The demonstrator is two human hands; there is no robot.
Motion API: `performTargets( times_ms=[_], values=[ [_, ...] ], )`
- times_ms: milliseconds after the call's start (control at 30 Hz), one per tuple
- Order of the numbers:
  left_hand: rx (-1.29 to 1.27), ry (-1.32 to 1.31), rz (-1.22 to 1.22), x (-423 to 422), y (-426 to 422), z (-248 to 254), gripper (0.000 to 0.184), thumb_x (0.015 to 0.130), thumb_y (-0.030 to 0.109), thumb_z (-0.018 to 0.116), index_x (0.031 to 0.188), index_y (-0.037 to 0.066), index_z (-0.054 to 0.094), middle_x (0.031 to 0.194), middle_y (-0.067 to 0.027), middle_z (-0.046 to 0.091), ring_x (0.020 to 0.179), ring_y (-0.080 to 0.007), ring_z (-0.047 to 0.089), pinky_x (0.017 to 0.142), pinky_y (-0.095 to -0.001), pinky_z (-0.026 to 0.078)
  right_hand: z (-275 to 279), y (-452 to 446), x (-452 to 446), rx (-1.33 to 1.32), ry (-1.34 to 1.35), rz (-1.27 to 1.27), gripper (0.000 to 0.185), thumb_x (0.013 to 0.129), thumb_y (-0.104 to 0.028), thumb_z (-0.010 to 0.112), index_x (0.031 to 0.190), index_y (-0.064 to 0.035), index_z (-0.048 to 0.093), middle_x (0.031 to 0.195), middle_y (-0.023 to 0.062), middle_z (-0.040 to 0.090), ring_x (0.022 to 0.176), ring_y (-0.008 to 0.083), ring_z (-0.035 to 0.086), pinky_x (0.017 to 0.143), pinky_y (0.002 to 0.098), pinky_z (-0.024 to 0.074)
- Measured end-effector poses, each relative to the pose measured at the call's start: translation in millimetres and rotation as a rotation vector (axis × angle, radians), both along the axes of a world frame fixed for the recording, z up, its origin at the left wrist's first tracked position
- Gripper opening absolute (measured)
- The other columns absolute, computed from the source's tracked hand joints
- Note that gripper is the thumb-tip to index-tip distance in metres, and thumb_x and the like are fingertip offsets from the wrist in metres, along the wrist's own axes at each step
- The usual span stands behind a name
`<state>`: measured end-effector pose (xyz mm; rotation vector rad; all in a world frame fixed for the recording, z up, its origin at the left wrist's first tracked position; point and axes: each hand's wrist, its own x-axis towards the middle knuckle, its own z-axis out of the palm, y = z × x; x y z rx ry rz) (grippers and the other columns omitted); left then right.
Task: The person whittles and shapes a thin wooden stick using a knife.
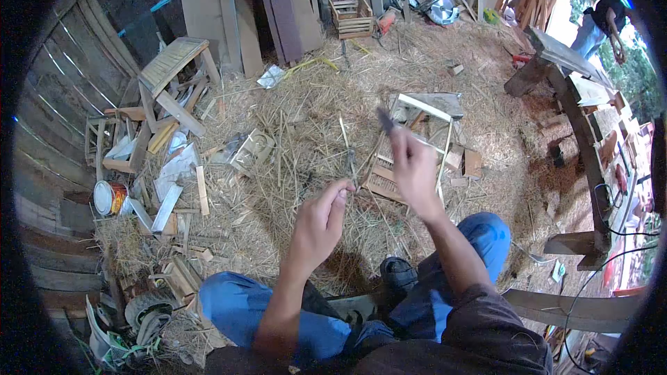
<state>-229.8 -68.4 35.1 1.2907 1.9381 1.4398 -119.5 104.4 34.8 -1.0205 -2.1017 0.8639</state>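
My right hand (415, 170) is closed around a knife (385, 121), whose dark blade points up and away from me. Lower and to the left, my left hand (321, 221) is closed, thumb and forefinger pinched together; what they hold is too thin to make out against the straw. Just beyond those fingertips lies a narrow stick (344, 132) on the ground. Behind my right hand, partly hidden by it, is a pale wooden frame (425, 108) with a slatted wooden piece (383, 182) beside it.
Straw and shavings cover the floor. A small wooden stool (174, 66), offcuts and a paint can (111, 198) are at left. A slatted crate (351, 17) stands at the back near leaning boards. A long bench (583, 132) curves along the right, with a person (603, 24) beyond it.
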Motion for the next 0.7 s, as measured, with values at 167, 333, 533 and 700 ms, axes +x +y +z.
performTargets(
  times_ms=[167, 333, 533, 700],
  values=[
    [0.005, -0.014, 0.036, 1.0, 0.6, -1.8, 0.024, 0.105, 0.017, 0.05, 0.115, 0.001, 0.065, 0.066, -0.004, 0.05, 0.057, -0.0092, 0.042, 0.054, -0.0301, 0.038, -11.9, -12.7, 1.8, 0.118, 0.006, 0.081, 0.04, 0.103, -0.036, 0.052, 0.085, -0.0034, 0.065, 0.059, 0.0231, 0.057, 0.055, 0.0405, 0.063, 0.052, 0.0476, 0.048],
    [-0.063, 0.062, -0.013, -1.9, -2.7, 8.8, 0.022, 0.103, 0.014, 0.051, 0.118, 0.003, 0.062, 0.077, -0.0163, 0.063, 0.067, -0.0314, 0.064, 0.063, -0.0397, 0.049, 8.2, -2.7, 5.0, 0.049, -0.031, 0.016, 0.039, 0.103, -0.035, 0.053, 0.085, -0.0031, 0.065, 0.059, 0.0224, 0.057, 0.052, 0.0402, 0.06, 0.053, 0.047, 0.0485],
    [0.072, 0.105, 0.041, -5.2, 2.9, -6.7, 0.023, 0.103, 0.013, 0.051, 0.117, 0.0, 0.064, 0.072, -0.0119, 0.061, 0.058, -0.0161, 0.053, 0.057, -0.032, 0.044, -4.1, -16.9, 6.3, 0.213, -0.052, 0.124, 0.034, 0.103, -0.032, 0.054, 0.086, -0.0055, 0.067, 0.059, 0.0195, 0.06, 0.052, 0.0383, 0.063, 0.048, 0.0458, 0.0478],
    [-0.006, 0.128, -0.011, -2.6, 0.4, 6.0, 0.024, 0.102, 0.013, 0.054, 0.117, -0.003, 0.064, 0.088, -0.0178, 0.07, 0.071, -0.0235, 0.066, 0.066, -0.0349, 0.051, 1.7, 0.2, 4.4, 0.15, 0.013, 0.01, 0.03, 0.102, -0.03, 0.055, 0.09, -0.0064, 0.068, 0.059, 0.0186, 0.059, 0.051, 0.0373, 0.062, 0.047, 0.0454, 0.048]
  ],
)
